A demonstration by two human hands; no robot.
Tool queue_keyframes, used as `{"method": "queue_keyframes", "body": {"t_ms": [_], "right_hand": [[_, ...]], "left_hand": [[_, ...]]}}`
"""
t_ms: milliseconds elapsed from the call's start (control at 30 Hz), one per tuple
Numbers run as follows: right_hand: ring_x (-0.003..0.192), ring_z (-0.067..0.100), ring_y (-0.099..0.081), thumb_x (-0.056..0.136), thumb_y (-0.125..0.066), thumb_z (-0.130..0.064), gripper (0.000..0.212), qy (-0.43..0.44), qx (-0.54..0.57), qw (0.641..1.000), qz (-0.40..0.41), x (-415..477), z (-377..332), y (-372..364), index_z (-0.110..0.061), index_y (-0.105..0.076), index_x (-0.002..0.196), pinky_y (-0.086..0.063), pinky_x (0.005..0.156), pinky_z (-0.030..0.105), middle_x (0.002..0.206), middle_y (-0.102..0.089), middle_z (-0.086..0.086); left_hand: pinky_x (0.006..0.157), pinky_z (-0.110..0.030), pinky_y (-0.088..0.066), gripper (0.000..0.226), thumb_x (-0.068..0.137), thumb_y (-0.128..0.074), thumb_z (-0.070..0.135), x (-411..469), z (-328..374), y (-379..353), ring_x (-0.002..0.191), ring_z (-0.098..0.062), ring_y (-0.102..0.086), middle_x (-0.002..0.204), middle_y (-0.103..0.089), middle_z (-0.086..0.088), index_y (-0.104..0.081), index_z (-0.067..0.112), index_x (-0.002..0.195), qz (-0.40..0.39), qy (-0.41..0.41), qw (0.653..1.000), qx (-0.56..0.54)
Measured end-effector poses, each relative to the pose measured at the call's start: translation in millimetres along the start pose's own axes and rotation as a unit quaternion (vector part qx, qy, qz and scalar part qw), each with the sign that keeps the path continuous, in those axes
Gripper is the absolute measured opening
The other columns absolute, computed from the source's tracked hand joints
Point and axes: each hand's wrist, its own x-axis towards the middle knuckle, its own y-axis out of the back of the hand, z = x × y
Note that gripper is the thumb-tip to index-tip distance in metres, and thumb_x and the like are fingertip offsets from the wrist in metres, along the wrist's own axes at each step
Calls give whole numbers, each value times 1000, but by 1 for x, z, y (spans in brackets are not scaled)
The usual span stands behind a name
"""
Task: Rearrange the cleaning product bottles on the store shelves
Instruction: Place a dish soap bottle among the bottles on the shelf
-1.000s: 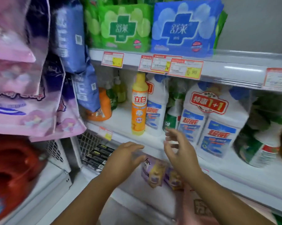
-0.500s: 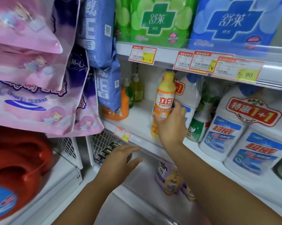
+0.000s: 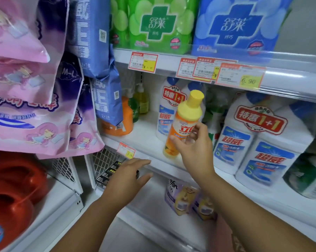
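My right hand (image 3: 194, 151) grips a slim orange bottle with a yellow cap (image 3: 185, 120), tilted to the right and lifted just above the white middle shelf (image 3: 144, 137). Behind it stands a white cleaner bottle with a blue label (image 3: 164, 113). A wrapped pair of large white "1+1" bottles (image 3: 259, 142) stands to the right. My left hand (image 3: 128, 180) hovers open and palm down in front of the shelf edge, holding nothing. An orange bottle (image 3: 125, 119) and a small yellow pump bottle (image 3: 142, 100) sit at the back left.
Pink and blue hanging packs (image 3: 35, 110) crowd the left side. Green and blue packs (image 3: 162, 24) fill the top shelf above price tags (image 3: 240, 77). Purple and yellow pouches (image 3: 188, 199) lie on the lower shelf. Green-white bottles (image 3: 306, 177) stand far right; red jugs (image 3: 13, 193) at lower left.
My right hand reached the orange bottle, closed on it, then lifted and tilted it. My left hand stayed open near the shelf edge. The view moved closer.
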Motion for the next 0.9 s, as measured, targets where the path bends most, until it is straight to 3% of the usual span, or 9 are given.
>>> {"method": "queue_keyframes", "body": {"t_ms": [67, 167, 267, 433, 667, 900], "right_hand": [[107, 4, -60, 69, -81, -31, 66, 9, 28, 1000, -5, -16, -4, 32, -23, -46, 124, -52, 92, 31, 119, -62, -11], [101, 2, -64, 70, -81, -23, 59, 24, 43, 999, 14, -36, -7, 90, -18, -50, 120, -54, 84, 23, 112, -66, -9], [93, -2, -64, 71, -81, -15, 51, 23, 7, 999, 43, -52, -2, 152, -18, -52, 113, -52, 79, 16, 104, -67, -14], [93, -2, -63, 72, -80, -15, 50, 8, -55, 991, 126, -78, 22, 252, -13, -53, 114, -51, 77, 12, 105, -67, -8], [99, 7, -63, 75, -77, -17, 51, -25, -166, 964, 207, -77, 60, 345, -19, -49, 118, -50, 83, 26, 110, -64, -6], [96, 20, -63, 78, -74, -29, 48, -81, -241, 935, 246, -37, 100, 376, -18, -51, 119, -43, 74, 30, 109, -67, -1]], "left_hand": [[94, -21, -37, 40, 83, -66, 38, 5, 14, -6, 112, -9, -50, 121, -57, 11, -59, 30, 121, -1, -15, 1000, -6], [90, -19, -37, 39, 82, -67, 37, 13, 45, -19, 111, -8, -51, 118, -57, 13, -60, 32, 119, -11, -47, 999, -19], [94, -22, -38, 38, 81, -68, 37, 22, 86, -39, 113, -10, -51, 121, -59, 10, -61, 31, 118, -21, -87, 996, -26], [98, -23, -34, 42, 82, -62, 46, 27, 158, -95, 118, -11, -48, 125, -58, 9, -59, 31, 122, -82, -164, 982, -35], [92, -15, -29, 41, 87, -58, 42, 20, 222, -154, 116, -6, -45, 125, -56, 12, -55, 31, 126, -134, -240, 961, -18], [85, -18, -36, 38, 87, -56, 45, 24, 234, -171, 101, 0, -48, 114, -59, 17, -56, 35, 123, -138, -237, 962, -7]]}}
